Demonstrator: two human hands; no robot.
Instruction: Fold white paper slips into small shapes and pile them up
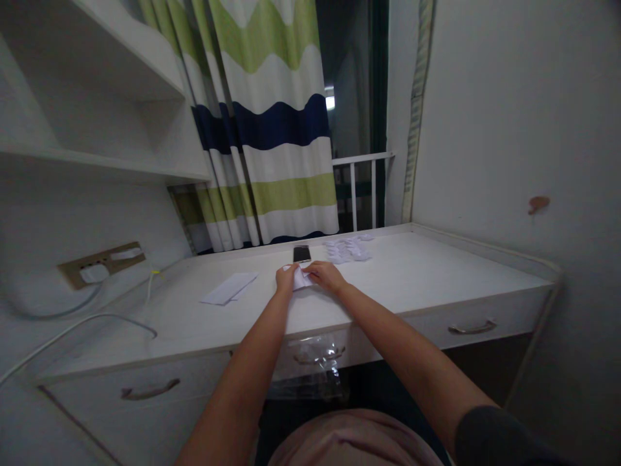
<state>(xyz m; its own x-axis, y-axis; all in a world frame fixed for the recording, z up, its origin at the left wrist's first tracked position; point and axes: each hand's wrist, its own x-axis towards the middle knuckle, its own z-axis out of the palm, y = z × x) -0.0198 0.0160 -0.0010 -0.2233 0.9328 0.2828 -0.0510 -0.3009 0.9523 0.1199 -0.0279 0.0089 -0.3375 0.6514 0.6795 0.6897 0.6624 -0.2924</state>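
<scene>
Paper, one, between two hands

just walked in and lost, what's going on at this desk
A person's left hand and right hand hold a piece of white paper above a white desk. A dark phone lies just beyond the hands. Flat white sheets lie to the left; a cluster of small white pieces lies farther back, to the right.

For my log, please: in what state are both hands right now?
Left hand: closed, holding white paper.
Right hand: closed, holding the same white paper.
</scene>
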